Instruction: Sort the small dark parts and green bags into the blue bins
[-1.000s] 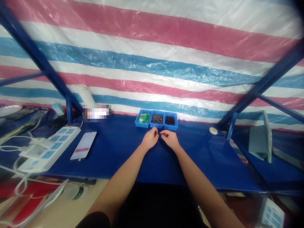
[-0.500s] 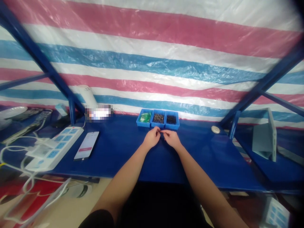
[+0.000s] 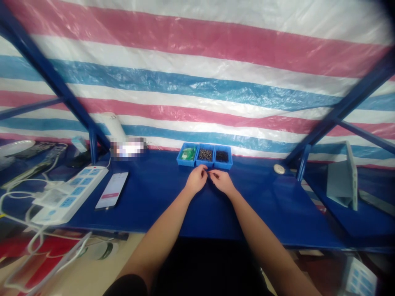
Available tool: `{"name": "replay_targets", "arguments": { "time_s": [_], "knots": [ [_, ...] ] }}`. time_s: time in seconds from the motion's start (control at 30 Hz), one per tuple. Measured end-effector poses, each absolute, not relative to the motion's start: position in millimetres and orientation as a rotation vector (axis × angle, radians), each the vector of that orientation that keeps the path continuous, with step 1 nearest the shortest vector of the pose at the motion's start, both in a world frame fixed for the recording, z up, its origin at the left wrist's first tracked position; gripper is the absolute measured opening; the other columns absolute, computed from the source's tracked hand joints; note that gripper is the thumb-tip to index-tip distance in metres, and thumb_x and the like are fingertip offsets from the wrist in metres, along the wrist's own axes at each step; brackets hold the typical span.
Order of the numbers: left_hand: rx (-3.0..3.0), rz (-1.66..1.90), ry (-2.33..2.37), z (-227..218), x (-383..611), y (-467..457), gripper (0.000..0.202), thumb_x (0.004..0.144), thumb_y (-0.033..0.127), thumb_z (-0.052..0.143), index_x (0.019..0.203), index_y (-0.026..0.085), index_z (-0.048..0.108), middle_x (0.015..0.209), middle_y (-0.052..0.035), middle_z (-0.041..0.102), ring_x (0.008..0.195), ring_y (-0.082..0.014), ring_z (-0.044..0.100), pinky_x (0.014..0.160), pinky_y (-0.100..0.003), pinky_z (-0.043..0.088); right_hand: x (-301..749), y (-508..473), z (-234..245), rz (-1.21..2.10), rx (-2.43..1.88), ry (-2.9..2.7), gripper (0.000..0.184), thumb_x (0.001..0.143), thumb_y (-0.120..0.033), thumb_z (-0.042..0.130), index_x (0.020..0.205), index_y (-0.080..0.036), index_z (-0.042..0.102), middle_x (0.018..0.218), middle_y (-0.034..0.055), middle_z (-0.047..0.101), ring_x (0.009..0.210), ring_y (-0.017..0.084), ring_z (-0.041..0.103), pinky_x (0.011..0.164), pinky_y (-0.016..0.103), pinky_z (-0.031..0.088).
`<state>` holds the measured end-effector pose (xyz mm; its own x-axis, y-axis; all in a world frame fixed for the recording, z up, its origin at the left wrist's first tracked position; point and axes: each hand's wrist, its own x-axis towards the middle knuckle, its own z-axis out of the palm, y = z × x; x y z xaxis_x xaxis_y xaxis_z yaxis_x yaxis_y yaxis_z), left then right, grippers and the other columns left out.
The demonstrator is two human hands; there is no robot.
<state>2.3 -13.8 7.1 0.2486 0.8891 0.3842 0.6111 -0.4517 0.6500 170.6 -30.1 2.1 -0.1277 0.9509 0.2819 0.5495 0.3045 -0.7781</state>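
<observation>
My left hand and my right hand meet fingertip to fingertip over the blue table. Both are closed in a pinch; whatever lies between the fingers is too small to make out. Just beyond them stand three blue bins side by side. In the left bin is green material in clear plastic. The middle bin holds many small metallic and dark parts. Small black parts fill the right bin.
At the left lie a phone and a white power strip with plugs and cables. A round whitish disc sits at the right, near a blue frame post. A tablet-like device stands farther right. Striped plastic sheeting hangs behind.
My right fingers have bent slightly inward, where the index finger was straighter before. My left hand stays almost in place. The bins have not moved on the table.
</observation>
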Motion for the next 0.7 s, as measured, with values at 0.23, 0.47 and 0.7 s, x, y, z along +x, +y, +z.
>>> {"name": "replay_targets", "arguments": {
  "time_s": [0.23, 0.47, 0.7],
  "knots": [
    [2.018, 1.282, 2.110, 13, -8, -4, 0.047, 0.082, 0.023, 0.058, 0.129, 0.022, 0.053, 0.137, -0.0183, 0.034, 0.126, -0.0392, 0.035, 0.103, -0.055, 0.033, 170, -30, 1, 0.659, -1.357, -1.811, 0.027, 0.088, -0.034, 0.052, 0.102, -0.024, 0.073, 0.076, 0.0015, 0.072, 0.062, 0.016, 0.063, 0.065, 0.028, 0.051],
    [1.945, 1.254, 2.124, 8, -9, -1, 0.040, 0.081, 0.025, 0.059, 0.121, 0.025, 0.058, 0.145, -0.0149, 0.026, 0.131, -0.0413, 0.027, 0.105, -0.059, 0.029, 173, -26, 1, 0.616, -1.352, -1.648, 0.032, 0.085, -0.046, 0.054, 0.067, -0.020, 0.059, 0.057, -0.0027, 0.054, 0.053, 0.013, 0.048, 0.055, 0.024, 0.040],
    [1.919, 1.253, 2.103, 2, -8, 2, 0.037, 0.081, 0.026, 0.060, 0.117, 0.024, 0.058, 0.145, -0.0135, 0.028, 0.135, -0.0398, 0.027, 0.109, -0.058, 0.027, 176, -23, -3, 0.547, -1.387, -1.689, 0.047, 0.086, -0.049, 0.051, 0.051, -0.021, 0.035, 0.049, -0.0050, 0.035, 0.049, 0.010, 0.035, 0.050, 0.024, 0.030]
  ]
}}
